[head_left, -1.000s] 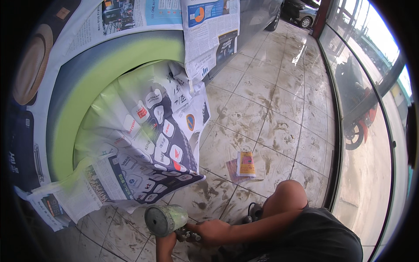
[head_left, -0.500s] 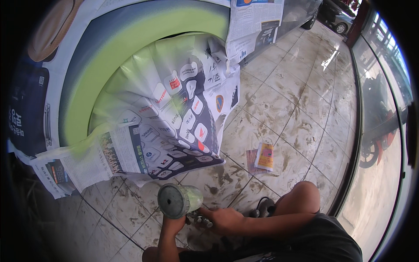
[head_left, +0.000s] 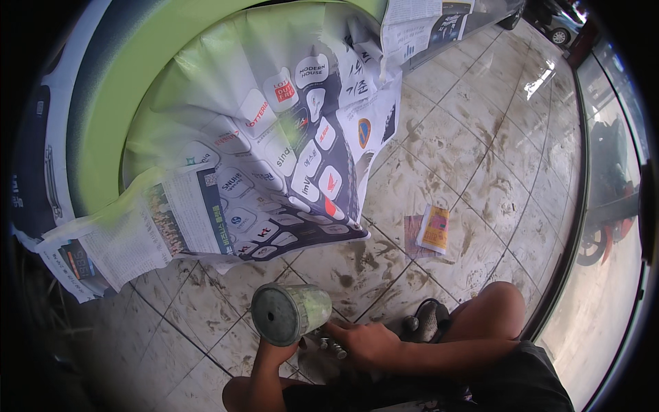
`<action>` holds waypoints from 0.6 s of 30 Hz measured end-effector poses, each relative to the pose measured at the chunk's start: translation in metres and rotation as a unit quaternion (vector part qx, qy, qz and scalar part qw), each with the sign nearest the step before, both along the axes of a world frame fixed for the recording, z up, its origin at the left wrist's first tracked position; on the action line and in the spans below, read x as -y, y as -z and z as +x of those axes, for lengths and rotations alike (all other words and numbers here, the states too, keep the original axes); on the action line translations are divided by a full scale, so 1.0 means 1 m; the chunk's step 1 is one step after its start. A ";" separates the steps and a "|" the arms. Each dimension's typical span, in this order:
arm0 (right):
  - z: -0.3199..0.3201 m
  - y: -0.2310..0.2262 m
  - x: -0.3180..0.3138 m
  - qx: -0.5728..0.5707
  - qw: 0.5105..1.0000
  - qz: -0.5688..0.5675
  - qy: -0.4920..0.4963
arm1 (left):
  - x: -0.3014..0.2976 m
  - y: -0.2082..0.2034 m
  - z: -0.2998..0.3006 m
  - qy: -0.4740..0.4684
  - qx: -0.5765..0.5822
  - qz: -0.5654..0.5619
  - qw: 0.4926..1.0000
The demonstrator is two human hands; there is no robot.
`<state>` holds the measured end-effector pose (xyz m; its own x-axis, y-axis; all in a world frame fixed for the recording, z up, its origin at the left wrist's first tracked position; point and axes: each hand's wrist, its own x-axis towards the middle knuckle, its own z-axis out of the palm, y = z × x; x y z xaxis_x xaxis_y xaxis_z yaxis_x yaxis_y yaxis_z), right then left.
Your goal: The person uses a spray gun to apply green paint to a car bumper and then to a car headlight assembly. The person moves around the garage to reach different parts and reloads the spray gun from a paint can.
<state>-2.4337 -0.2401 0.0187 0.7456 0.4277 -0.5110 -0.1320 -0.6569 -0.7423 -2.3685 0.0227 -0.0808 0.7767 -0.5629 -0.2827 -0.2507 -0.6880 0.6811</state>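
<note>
A paint spray gun [head_left: 333, 349] with a dusty, greenish-grey cup [head_left: 292, 313] tilts low in front of me, its dark round lid facing me. My left hand [head_left: 276, 351] is closed under the cup, its fingers largely hidden behind it. My right hand [head_left: 371, 345] comes in from the right with its fingers curled against the gun's metal knobs; the fingertips are partly hidden. Beyond the gun is a car's wheel arch [head_left: 103, 137], coated in light green. Masking paper [head_left: 274, 172] with printed patches covers the wheel opening, dusted green near the arch.
Dirty white tiles [head_left: 473, 158] carry dark smudges. An orange-yellow packet [head_left: 434, 230] lies there on a brownish sheet [head_left: 415, 237]. A sandalled foot [head_left: 429, 321] is near my right knee [head_left: 500, 309]. Glass panels [head_left: 604, 206] line the right side, with another car [head_left: 557, 27] far off.
The view has shifted, so the arch lies farther left and higher. The spray gun and both hands appear slightly farther right in the picture. Both hands keep their places on the gun.
</note>
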 end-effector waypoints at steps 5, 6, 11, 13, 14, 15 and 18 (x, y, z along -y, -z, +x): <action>0.003 -0.002 0.000 -0.007 1.000 -0.007 -0.002 | 0.002 0.001 0.003 -0.041 -0.090 -0.001 0.995; 0.005 -0.003 -0.001 -0.012 1.000 -0.008 0.006 | 0.004 -0.002 0.005 -0.041 -0.088 -0.012 0.995; 0.011 -0.006 -0.002 -0.041 0.999 -0.015 0.015 | 0.023 -0.026 0.012 -0.156 -0.209 -0.031 0.965; 0.010 -0.005 -0.003 -0.022 0.999 -0.013 0.022 | 0.027 -0.031 0.013 -0.179 -0.238 -0.037 0.954; 0.009 -0.004 -0.004 -0.003 0.999 -0.006 0.033 | 0.027 -0.030 0.013 -0.149 -0.207 -0.053 0.965; 0.008 -0.003 -0.005 0.006 0.999 -0.005 0.038 | 0.027 -0.029 0.013 -0.121 -0.183 -0.077 0.973; 0.000 -0.004 -0.008 0.013 0.999 -0.004 0.039 | 0.018 -0.022 0.009 -0.057 -0.102 -0.078 0.990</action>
